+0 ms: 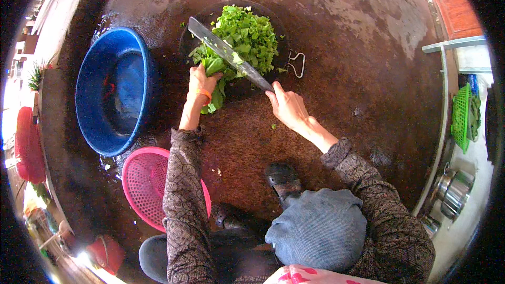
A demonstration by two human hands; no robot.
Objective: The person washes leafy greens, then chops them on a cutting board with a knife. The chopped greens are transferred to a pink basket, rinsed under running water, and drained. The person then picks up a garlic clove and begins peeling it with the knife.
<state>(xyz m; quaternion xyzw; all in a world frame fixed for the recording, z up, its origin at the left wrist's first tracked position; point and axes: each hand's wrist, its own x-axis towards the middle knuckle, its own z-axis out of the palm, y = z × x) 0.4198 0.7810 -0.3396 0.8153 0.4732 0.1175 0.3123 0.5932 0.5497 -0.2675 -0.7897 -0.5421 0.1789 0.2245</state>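
My right hand [289, 108] is closed round the handle of a long dark knife [223, 50], its blade slanting up to the left over a round dark cutting board [197, 34]. Bits of green cling to the blade. Close by the blade's lower side, my left hand [201, 81] grips a bunch of leafy greens [214, 66], some leaves hanging past the board's near edge. Beyond the knife lies a heap of chopped greens [250, 34]. An orange band [203, 93] circles my left wrist. A bent metal handle [299, 64] sticks out at the board's right.
A big blue basin [139, 121] stands on the wet brown floor to the left. Nearer, a pink perforated basket [139, 179] sits partly under my left forearm. Along the right are a green basket [461, 118] and a metal pot [456, 192]. My shoe [282, 174] is below the board.
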